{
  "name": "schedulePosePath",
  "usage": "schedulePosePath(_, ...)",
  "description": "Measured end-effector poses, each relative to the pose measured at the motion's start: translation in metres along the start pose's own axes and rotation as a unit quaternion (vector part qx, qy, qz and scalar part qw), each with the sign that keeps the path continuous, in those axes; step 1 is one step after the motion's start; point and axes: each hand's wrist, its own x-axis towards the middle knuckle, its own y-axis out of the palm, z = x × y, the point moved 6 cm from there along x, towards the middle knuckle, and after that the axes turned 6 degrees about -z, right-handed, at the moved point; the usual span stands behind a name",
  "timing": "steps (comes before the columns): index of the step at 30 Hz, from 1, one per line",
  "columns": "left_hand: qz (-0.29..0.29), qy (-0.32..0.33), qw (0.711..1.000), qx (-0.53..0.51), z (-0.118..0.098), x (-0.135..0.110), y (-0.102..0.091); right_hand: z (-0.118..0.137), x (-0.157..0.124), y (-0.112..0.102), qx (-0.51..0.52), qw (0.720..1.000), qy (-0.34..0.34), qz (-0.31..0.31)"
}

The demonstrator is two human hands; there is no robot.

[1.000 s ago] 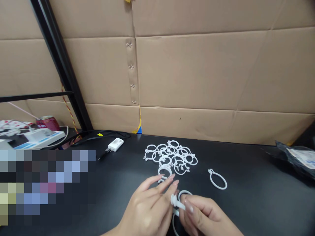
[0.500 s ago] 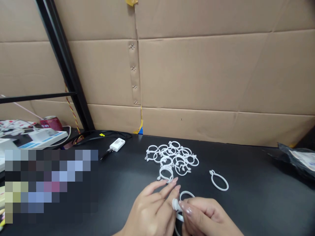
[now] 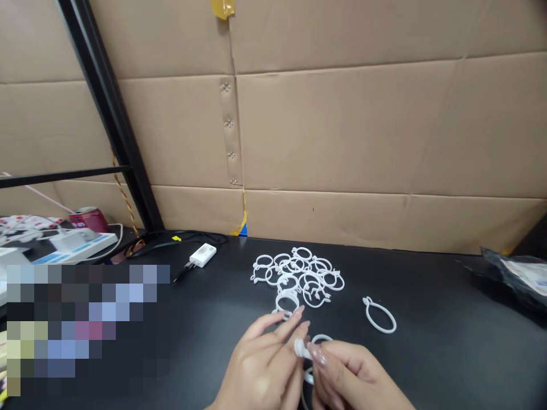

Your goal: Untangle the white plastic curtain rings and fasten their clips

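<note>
White plastic curtain rings with small eyelets are between my two hands, low in the view. My right hand [image 3: 356, 370] pinches a bunched, ribbed-looking white eyelet part [image 3: 301, 348] between thumb and fingers. Against its other side press the closed fingers of my left hand [image 3: 260, 364], its thumb out of sight. Arcs of the held curtain rings [image 3: 322, 337] show behind and below my right fingers; how many is hidden. Just beyond my left fingertips lies a loose pile of curtain rings [image 3: 299, 271]. One single curtain ring [image 3: 388, 331] rests apart on the right.
A white charger [image 3: 203, 254] lies on the black table [image 3: 448, 353], left of the pile. Power strips [image 3: 100, 246] and a red can [image 3: 89, 218] stand far left. A black plastic bag [image 3: 508, 285] lies at right. Cardboard [image 3: 342, 136] walls the back.
Both hands and the bunched white part shift slightly left, and more of its ribbed side shows. The view tilts a little; the pile and the single ring stay put.
</note>
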Motion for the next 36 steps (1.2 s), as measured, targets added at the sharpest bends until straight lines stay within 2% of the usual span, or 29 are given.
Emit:
schedulePosePath(4, 0.039, -0.048, 0.997, -0.038, 0.01, 0.001, 0.001, -0.005, 0.004, -0.001, 0.091, 0.996, 0.007, 0.014)
schedulePosePath(9, 0.067, -0.055, 0.994, -0.059, 0.012, 0.001, 0.003, -0.008, 0.006, -0.005, 0.107, 0.994, 0.02, 0.013)
schedulePosePath(19, 0.032, 0.01, 0.999, -0.007, 0.004, -0.001, 0.003, -0.007, 0.004, -0.008, 0.024, 0.999, 0.006, 0.024)
schedulePosePath(26, 0.007, 0.016, 1.0, -0.008, 0.0, -0.003, 0.004, 0.002, 0.001, -0.01, -0.064, 0.998, -0.017, -0.013)
schedulePosePath(36, -0.022, 0.006, 1.0, -0.001, -0.005, -0.002, 0.008, 0.006, -0.004, -0.005, -0.148, 0.987, 0.028, -0.061)
